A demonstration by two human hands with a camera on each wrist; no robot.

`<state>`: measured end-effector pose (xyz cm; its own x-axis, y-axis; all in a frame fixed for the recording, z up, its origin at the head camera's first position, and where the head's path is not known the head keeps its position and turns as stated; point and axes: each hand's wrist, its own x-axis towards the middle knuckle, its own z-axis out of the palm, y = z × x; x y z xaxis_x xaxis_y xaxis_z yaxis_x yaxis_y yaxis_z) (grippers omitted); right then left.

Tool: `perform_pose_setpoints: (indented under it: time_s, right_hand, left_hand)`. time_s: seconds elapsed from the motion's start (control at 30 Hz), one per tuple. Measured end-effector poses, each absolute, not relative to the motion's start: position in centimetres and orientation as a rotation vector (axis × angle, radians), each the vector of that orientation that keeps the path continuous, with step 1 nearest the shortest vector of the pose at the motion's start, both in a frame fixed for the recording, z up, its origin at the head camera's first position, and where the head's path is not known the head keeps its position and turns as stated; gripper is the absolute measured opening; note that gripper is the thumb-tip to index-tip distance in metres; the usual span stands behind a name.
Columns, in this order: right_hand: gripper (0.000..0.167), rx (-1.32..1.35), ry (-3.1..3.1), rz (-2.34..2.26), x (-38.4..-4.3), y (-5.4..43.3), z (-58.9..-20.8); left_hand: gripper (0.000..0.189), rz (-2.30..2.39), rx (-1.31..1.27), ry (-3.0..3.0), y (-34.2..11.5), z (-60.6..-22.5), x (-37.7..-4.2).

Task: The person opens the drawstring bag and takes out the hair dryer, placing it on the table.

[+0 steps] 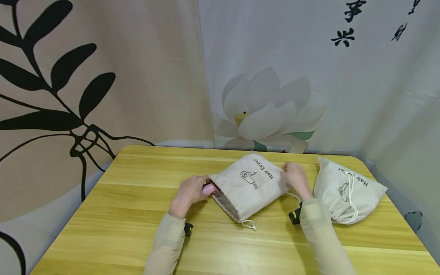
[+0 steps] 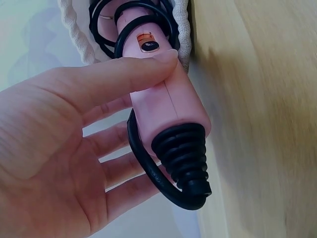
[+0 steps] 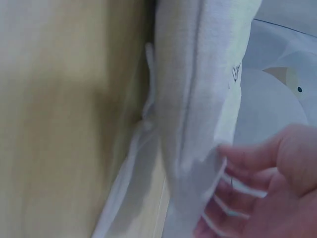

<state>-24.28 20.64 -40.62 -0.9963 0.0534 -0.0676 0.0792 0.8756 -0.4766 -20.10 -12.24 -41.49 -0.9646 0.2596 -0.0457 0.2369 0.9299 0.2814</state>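
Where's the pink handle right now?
In the head view, the pink handle pokes out of the open mouth at the left end of the left bag, and the person's left hand holds it.

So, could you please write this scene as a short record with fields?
Held bag: off-white cloth pouch printed "Hair Dryer", mouth open at left
Left hand: grips pink tubular handle with black cord, partly inside that bag
Right hand: pinches bag's end opposite the mouth
Second bag: off-white cloth, white drawstring across printed front
Surface: yellow wood-grain table
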Motion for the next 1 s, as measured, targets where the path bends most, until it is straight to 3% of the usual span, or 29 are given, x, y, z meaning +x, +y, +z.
perform_pose_setpoints:
  time_s: [0.3,0.53,0.8,1.0]
  right_hand:
    - [0.035,-0.011,3.011,-0.903,-27.1,17.0,-40.8]
    - [0.049,0.067,2.944,-0.955,-28.4,15.7,-41.7]
    - [0.030,0.066,3.023,-1.033,-28.9,15.1,-42.7]
    - [0.025,0.117,3.056,-1.095,-29.0,14.8,-42.9]
  left_hand:
    - [0.044,0.417,0.369,3.018,-12.1,-41.5,-20.0]
    - [0.039,0.442,0.350,3.033,-11.8,-41.6,-19.9]
    - [0.032,0.447,0.344,3.045,-11.7,-41.6,-20.0]
    - [0.028,0.455,0.348,3.043,-11.8,-41.6,-20.2]
